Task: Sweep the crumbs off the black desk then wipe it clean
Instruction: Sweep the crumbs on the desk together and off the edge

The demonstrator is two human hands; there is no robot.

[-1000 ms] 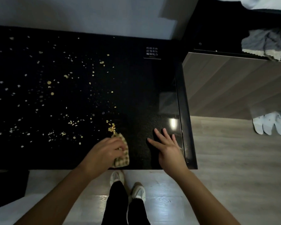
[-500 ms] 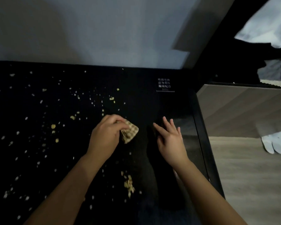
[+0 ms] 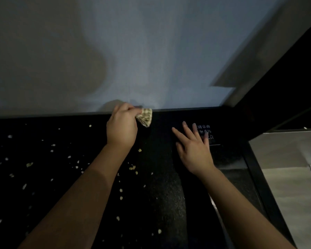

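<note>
Left hand point(image 3: 121, 128), fingers clamped on the checked cloth point(image 3: 145, 117), has reached the table's point(image 3: 162, 194) back edge. Crumbs point(image 3: 133, 168) lie nearward of the cloth, and the right hand point(image 3: 194, 150) rests spread beside it.

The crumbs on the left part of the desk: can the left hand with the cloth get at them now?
Probably yes. The left hand grips the cloth at the desk's back edge, and nothing stands on the desk between it and the crumbs.
</note>
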